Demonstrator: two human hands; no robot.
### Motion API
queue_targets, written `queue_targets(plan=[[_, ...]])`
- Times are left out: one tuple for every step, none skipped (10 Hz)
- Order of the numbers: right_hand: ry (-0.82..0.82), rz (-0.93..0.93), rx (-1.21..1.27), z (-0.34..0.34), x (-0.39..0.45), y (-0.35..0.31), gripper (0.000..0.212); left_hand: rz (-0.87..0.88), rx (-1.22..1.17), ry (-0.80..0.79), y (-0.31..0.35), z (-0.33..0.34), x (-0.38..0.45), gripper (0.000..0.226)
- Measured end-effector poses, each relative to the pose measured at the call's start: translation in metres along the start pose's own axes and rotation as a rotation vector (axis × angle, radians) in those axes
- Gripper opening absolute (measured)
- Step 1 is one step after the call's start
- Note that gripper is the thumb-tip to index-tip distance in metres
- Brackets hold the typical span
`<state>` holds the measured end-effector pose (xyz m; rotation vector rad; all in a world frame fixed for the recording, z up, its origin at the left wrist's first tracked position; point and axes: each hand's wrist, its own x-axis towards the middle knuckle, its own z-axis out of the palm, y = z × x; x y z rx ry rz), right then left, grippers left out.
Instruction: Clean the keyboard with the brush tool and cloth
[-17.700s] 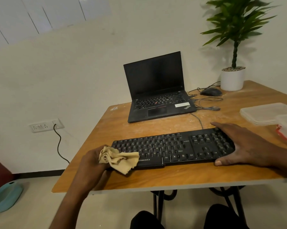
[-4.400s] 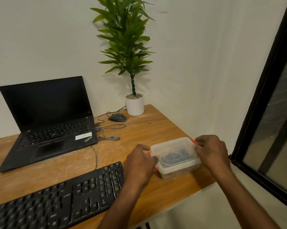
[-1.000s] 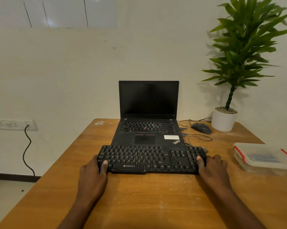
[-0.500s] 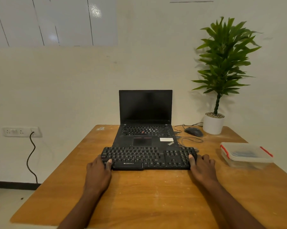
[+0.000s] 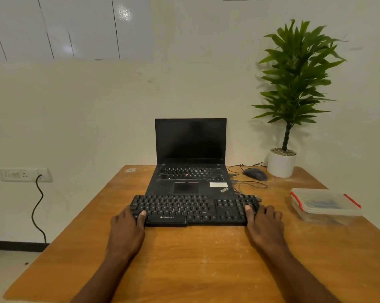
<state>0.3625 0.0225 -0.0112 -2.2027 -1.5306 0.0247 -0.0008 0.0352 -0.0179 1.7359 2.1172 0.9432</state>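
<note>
One table [image 5: 206, 259] bears one keyboard [image 5: 193, 209], gripped by two hands: left hand [image 5: 126, 228], right hand [image 5: 264, 226].

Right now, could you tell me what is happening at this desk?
A person holds the black keyboard at both ends, left hand and right hand, thumbs on its keys. It lies on the wooden table just in front of the open laptop. A lidded plastic container sits to the right. No brush or cloth is in hand.
</note>
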Motion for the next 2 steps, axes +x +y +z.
queue_targets(plan=[[0.004, 0.01, -0.032, 0.001, -0.0029, 0.0016, 0.069, 0.026, 0.067, 0.036, -0.0001, 0.0008, -0.0027, 0.073], [-0.003, 0.0, -0.058, 0.0016, 0.0009, -0.003, 0.078, 0.149, 0.183, 0.119, 0.0017, 0.0051, 0.0014, 0.083]])
